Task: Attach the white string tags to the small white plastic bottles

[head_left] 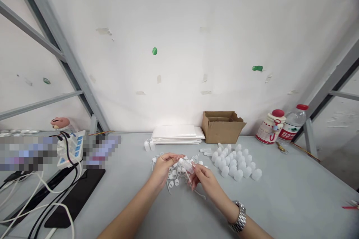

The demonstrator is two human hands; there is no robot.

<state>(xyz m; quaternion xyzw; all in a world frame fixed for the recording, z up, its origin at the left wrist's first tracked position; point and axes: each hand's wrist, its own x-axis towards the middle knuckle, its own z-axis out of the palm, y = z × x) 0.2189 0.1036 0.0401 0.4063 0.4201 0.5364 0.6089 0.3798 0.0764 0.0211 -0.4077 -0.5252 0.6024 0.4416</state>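
Observation:
Near the table's middle, my left hand (165,167) pinches the white cap end of a small translucent bottle (187,165). My right hand (203,177) has its fingers closed round the other end of that bottle. A white cord hangs down beneath the right fingers. Under and between both hands lies a loose pile of white caps with cords (174,174). To the right of my right hand, many frosted translucent bottles (232,161) stand in a cluster. Two capped white pieces (149,145) are behind my left hand.
A cardboard box (223,130) and stacked white packets (178,135) are against the wall. A red-and-white jar (270,127) and a water bottle (293,125) stand at right. Cables, a power strip (73,149) and a black slab (75,198) occupy the left.

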